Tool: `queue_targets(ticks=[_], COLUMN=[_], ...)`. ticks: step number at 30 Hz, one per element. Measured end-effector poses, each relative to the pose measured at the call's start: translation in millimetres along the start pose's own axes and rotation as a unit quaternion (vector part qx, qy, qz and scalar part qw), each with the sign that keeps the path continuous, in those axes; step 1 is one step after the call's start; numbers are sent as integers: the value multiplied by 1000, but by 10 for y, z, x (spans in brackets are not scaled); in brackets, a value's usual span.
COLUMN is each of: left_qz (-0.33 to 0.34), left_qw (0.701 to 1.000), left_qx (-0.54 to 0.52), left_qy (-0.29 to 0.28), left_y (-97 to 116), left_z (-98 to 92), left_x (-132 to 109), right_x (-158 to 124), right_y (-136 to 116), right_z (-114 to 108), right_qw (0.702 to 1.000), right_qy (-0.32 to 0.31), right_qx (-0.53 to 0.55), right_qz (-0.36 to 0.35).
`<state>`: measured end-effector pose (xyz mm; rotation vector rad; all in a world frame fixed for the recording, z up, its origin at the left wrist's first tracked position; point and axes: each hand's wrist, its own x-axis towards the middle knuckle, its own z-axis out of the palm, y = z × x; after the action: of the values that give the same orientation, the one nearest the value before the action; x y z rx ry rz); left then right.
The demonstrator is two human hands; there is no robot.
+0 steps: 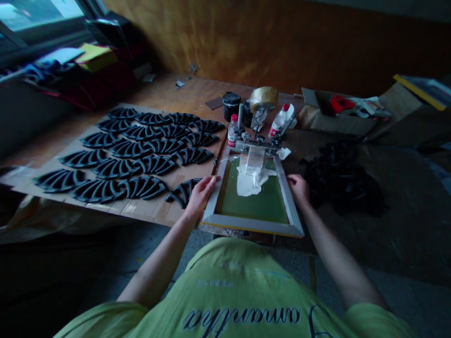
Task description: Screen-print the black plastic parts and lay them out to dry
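Observation:
A silver-framed printing screen with green mesh lies in front of me, hinged at its far end to a clamp. White ink and a squeegee rest on the mesh. My left hand grips the frame's left rail, fingers curled over it. My right hand holds the right rail the same way. A black fan-shaped piece lies just left of my left hand.
Several black fan-shaped pieces lie in rows on cardboard to the left. Bottles, a black jar and a tape roll stand behind the screen. A dark heap of pieces lies right; a cardboard box sits beyond.

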<state>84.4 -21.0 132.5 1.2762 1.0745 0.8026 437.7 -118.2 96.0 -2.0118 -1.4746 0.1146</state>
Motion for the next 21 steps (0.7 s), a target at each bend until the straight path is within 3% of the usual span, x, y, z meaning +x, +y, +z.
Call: queue_targets(ticks=[2, 4, 8, 12, 16, 19, 21], left_qz=[-47, -67, -69, -73, -62, -66, -66], left_qw=[999, 997, 992, 986, 983, 984, 987], left_qx=[1, 22, 101, 148, 170, 162, 148], left_qy=[-15, -18, -20, -24, -23, -14, 1], left_y=[-346, -633, -944, -1027, -1037, -1011, -986], left_z=[-7, 2, 0, -32, -37, -18, -5], left_x=[-31, -8, 101, 161, 154, 142, 135], right_x=[213, 396, 511, 190, -208, -242, -167], right_y=[-101, -351, -916, -1097, -1001, -926, -912], right_z=[-18, 66, 347, 478, 371, 263, 245], right_qw=[999, 998, 987, 961, 929, 907, 911], right_qy=[35, 36, -93, -198, -240, -275, -275], right_qx=[11, 18, -72, -143, -129, -79, -70], right_qz=[2, -45, -112, -131, -250, -308, -298])
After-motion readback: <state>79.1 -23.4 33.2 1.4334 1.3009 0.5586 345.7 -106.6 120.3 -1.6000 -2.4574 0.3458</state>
